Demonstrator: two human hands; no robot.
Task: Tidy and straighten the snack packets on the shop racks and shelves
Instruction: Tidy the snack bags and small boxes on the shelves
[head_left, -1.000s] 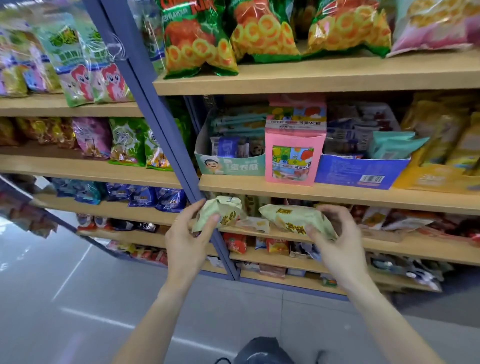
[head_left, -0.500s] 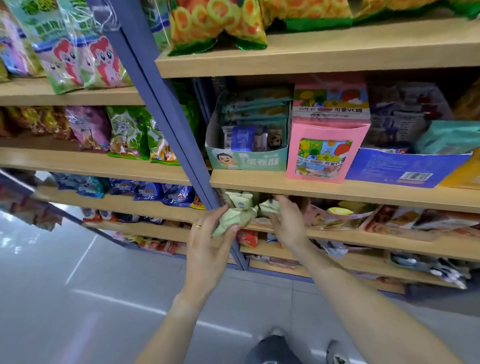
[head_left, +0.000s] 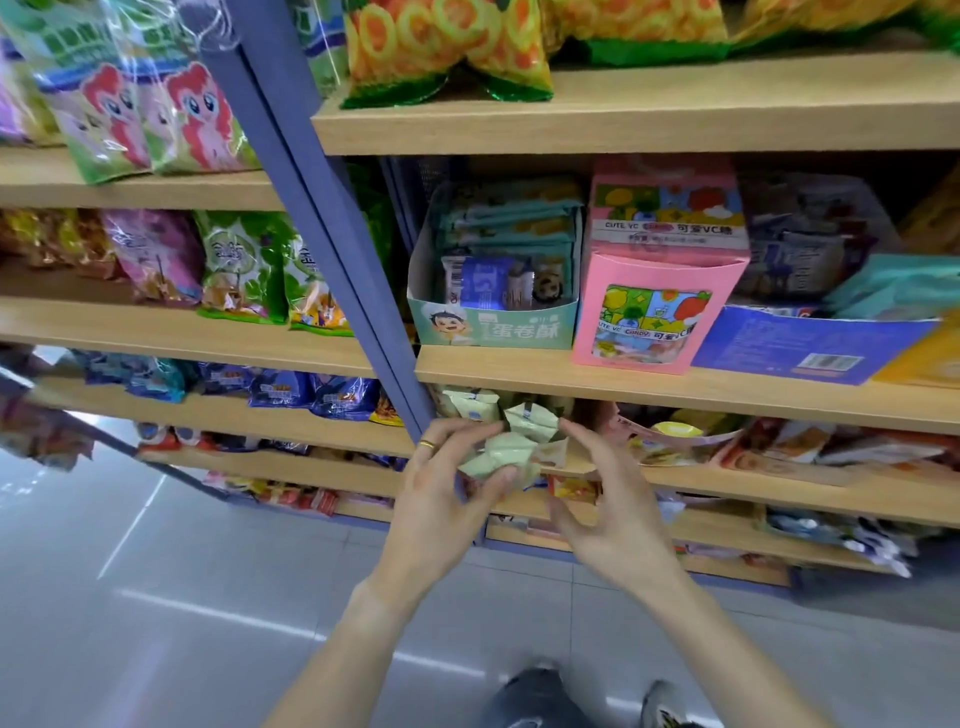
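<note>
Head view shows us pinching one pale green snack packet (head_left: 498, 457) in our left hand (head_left: 441, 499) at the third shelf (head_left: 727, 400) front, likely to seat it beside two matching packets behind, while our right hand (head_left: 613, 514) hovers loose-fingered, empty, alongside.

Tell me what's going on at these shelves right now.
A person is tidying snacks in a shop. Their left hand pinches a pale green snack packet at the front edge of the wooden shelf, beside the blue upright post. Their right hand is open just to its right, fingertips near another pale green packet standing on that shelf.
</note>
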